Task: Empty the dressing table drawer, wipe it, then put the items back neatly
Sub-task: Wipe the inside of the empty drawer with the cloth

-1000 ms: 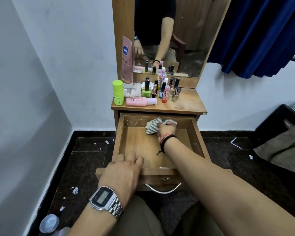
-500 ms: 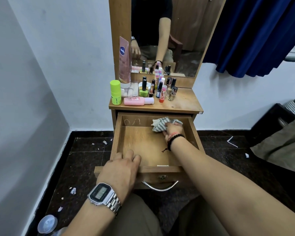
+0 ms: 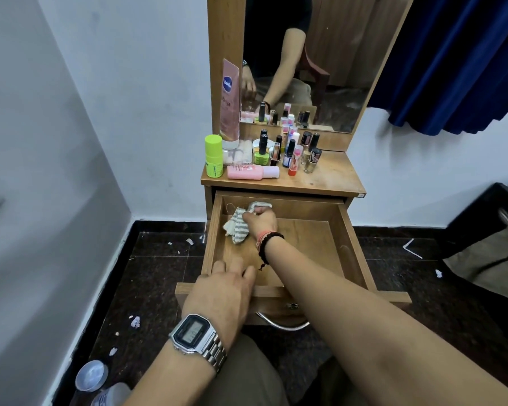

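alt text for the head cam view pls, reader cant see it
A right hand grips a striped cloth inside an open, emptied wooden drawer while the left hand rests on its front edge. Cosmetic bottles crowd the tabletop above, below a mirror.

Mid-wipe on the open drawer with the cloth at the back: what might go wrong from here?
1. The drawer is pulled far out while the left hand rests on its front edge; pressing down might tip or unseat it.
2. The right hand works the striped cloth just under the tabletop's front edge, where the pink bottle lies on its side; a bump could roll it into the drawer.
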Available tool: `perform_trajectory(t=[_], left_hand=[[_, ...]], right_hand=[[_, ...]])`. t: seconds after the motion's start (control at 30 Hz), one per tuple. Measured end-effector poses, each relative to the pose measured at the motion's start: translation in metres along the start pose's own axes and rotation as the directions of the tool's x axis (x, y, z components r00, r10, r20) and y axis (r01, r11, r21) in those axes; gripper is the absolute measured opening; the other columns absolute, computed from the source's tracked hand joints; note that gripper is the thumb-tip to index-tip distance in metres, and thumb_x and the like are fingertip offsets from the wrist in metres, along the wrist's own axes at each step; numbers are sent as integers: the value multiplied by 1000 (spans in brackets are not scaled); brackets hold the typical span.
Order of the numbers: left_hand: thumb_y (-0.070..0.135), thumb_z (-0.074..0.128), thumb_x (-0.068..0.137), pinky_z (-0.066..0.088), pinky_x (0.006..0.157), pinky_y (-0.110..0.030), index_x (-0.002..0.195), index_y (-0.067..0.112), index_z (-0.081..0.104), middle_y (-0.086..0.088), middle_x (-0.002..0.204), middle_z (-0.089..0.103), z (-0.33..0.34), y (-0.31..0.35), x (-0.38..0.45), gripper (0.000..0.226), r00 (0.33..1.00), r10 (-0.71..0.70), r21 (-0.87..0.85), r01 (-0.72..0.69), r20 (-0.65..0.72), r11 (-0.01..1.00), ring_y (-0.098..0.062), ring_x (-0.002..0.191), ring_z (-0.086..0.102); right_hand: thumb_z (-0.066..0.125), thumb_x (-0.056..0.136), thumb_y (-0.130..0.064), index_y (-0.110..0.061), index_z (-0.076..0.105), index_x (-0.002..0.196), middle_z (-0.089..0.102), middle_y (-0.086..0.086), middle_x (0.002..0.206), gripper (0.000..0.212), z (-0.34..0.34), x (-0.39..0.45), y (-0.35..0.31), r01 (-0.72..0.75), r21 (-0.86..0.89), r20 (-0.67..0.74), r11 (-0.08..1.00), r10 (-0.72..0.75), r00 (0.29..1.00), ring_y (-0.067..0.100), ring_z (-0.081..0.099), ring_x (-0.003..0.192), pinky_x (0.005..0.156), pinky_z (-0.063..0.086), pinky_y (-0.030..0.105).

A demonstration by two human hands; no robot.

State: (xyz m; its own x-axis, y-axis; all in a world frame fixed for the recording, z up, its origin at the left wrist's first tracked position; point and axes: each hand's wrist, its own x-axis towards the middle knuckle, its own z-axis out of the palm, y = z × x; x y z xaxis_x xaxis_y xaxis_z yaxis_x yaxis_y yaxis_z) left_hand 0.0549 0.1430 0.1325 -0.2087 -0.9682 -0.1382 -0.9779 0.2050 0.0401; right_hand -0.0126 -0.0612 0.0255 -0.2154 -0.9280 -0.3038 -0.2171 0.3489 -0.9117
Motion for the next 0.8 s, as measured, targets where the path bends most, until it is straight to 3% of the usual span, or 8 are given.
perform_trajectory(t=[0.07, 0.2, 0.3, 0.4, 0.47, 0.6, 0.7, 0.8], left_hand=[[15, 31, 100, 38, 77, -36, 123, 18, 36, -3, 126, 36, 0, 1, 1, 24, 1000, 1, 2, -1, 7, 1000, -26, 117, 39], [16, 29, 100, 38, 78, -35, 122, 18, 37, -3, 125, 36, 1, 1, 1, 23, 1000, -6, 1, 6, 1, 1000, -26, 116, 40], [15, 29, 99, 37, 74, -35, 120, 18, 37, -3, 124, 37, 2, 0, 0, 22, 1000, 2, 12, -2, -2, 1000, -25, 115, 41], [14, 29, 99, 34, 72, -34, 120, 17, 37, -3, 124, 37, 1, -1, -1, 23, 1000, 4, 13, -4, -4, 1000, -25, 115, 41], [14, 30, 99, 36, 73, -34, 121, 17, 37, -3, 125, 37, 1, 0, -1, 23, 1000, 0, 12, 0, -7, 1000, -26, 115, 41], [16, 32, 100, 41, 79, -36, 123, 17, 37, -3, 127, 37, 1, 2, 0, 23, 1000, -13, 10, 13, 0, 1000, -26, 116, 40], [17, 34, 100, 42, 81, -37, 124, 17, 37, -3, 128, 37, 3, 2, 1, 24, 1000, -20, 10, 20, 5, 1000, -26, 117, 40], [19, 37, 99, 41, 83, -37, 124, 17, 36, -3, 129, 36, 3, 3, 2, 25, 1000, -17, 8, 17, 15, 1000, -26, 118, 39]], right_hand=[[68, 83, -25, -15, 59, 112, 61, 6, 115, 32, -1, -5, -1, 94, -203, 31, 975, -89, 996, 25, 59, 107, 85, 45, 26], [65, 82, -33, -19, 58, 109, 61, 11, 116, 31, 1, -10, -6, 287, -489, 205, 824, -211, 956, 28, 60, 104, 90, 51, 37], [58, 85, -32, -14, 56, 116, 58, 15, 119, 36, 1, -14, -9, 423, -654, 328, 626, -269, 905, 32, 58, 107, 90, 49, 36], [54, 88, -26, -8, 55, 119, 58, 17, 121, 36, -6, -15, -15, 530, -775, 461, 343, -266, 847, 33, 56, 111, 91, 47, 37], [53, 89, -24, -6, 57, 118, 59, 16, 121, 34, -17, -16, -16, 542, -809, 486, 229, -258, 835, 32, 55, 112, 91, 47, 36], [56, 87, -25, -10, 52, 125, 54, 13, 126, 41, -39, -15, -7, 595, -784, 525, 175, -323, 787, 33, 50, 116, 94, 44, 37], [59, 84, -22, -12, 54, 122, 52, 10, 124, 40, -46, -15, 0, 699, -701, 595, 139, -425, 682, 31, 49, 114, 94, 45, 38], [59, 84, -20, -12, 52, 124, 50, 9, 123, 42, -44, -17, 1, 774, -632, 644, 34, -532, 550, 29, 47, 111, 92, 47, 41]])
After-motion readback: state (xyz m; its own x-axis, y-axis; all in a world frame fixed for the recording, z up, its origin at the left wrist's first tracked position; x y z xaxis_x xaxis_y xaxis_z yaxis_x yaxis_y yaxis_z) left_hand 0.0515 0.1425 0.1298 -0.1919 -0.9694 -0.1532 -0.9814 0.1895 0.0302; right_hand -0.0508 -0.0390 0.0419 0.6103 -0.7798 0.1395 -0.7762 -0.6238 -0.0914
